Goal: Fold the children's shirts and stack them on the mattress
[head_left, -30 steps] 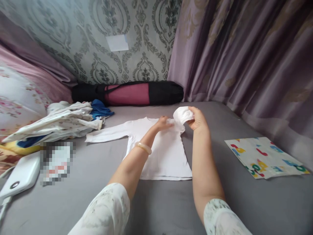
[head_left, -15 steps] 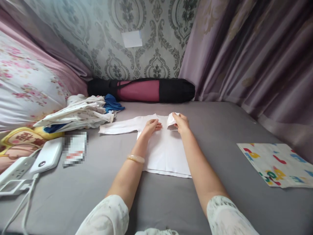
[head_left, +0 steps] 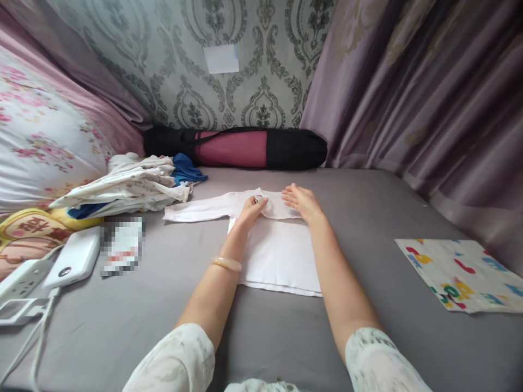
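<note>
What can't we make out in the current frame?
All in head view:
Folded sleeve: end hidden by the left hand; grip unclear.
Item beside the white device: pixelated.
Power strip: cut off by left edge.
Printed sheet: cut off by right edge.
Clothes pile: lower garments hidden by upper ones.

The white shirt [head_left: 280, 256] is matt, smooth cloth.

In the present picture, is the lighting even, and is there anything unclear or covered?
In the head view, lighting is uneven: the curtain on the right darkens toward the upper corner; in the head view, the white shirt looks bright, its fine texture hard to read; also in the head view, pixelation covers an item beside the white power bank.
</note>
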`<move>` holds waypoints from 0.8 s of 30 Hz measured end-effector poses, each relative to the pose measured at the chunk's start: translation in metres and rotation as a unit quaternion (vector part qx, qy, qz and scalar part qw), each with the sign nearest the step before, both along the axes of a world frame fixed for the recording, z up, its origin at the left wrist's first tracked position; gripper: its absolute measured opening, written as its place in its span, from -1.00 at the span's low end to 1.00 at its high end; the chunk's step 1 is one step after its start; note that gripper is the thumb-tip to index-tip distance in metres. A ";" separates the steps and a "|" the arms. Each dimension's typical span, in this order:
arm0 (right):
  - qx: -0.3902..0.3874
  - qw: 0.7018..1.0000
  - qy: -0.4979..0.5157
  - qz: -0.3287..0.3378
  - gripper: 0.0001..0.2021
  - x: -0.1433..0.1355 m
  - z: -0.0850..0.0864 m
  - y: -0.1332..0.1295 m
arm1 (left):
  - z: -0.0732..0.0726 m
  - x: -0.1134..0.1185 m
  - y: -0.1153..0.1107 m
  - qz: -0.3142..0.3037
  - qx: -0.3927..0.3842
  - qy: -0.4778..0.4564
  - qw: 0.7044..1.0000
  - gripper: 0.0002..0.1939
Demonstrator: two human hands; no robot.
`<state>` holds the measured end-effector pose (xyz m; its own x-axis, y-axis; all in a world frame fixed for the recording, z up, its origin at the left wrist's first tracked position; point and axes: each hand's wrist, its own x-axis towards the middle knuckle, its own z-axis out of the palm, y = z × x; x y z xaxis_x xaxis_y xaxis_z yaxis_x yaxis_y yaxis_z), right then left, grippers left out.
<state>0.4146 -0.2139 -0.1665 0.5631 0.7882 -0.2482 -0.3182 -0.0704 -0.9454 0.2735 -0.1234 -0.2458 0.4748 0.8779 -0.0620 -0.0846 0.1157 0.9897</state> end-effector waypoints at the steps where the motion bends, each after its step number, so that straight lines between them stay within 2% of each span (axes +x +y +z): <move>1: 0.012 1.000 0.006 -0.020 -0.80 0.010 0.003 -0.004 | -0.002 0.000 0.001 0.005 0.018 -0.002 1.000 -0.66; 5: 0.051 0.993 0.009 -0.102 -0.83 0.048 0.006 -0.019 | -0.002 0.000 0.008 0.044 0.062 -0.009 0.997 -0.68; 8: 0.011 0.987 -0.047 -0.151 -0.87 0.063 -0.004 -0.021 | -0.001 0.000 0.013 0.069 0.072 -0.011 0.995 -0.63; 10: -0.037 0.977 -0.142 -0.154 -0.87 0.062 -0.014 -0.016 | -0.001 -0.001 0.014 0.069 0.078 -0.017 0.994 -0.67; 13: -0.106 0.929 -0.346 -0.075 -0.81 0.046 -0.030 -0.004 | -0.002 -0.004 0.015 0.076 0.100 0.003 0.992 -0.73; 17: -0.163 0.816 -0.548 0.081 -0.62 0.007 -0.043 0.002 | 0.000 -0.009 0.014 0.095 0.150 0.078 0.981 -0.71; 20: -0.187 0.745 -0.624 0.142 -0.54 -0.016 -0.048 0.000 | 0.004 -0.012 0.012 0.114 0.192 0.133 0.966 -0.70; 24: -0.195 0.713 -0.648 0.186 -0.46 -0.029 -0.052 -0.004 | 0.007 -0.014 0.010 0.139 0.255 0.213 0.933 -0.59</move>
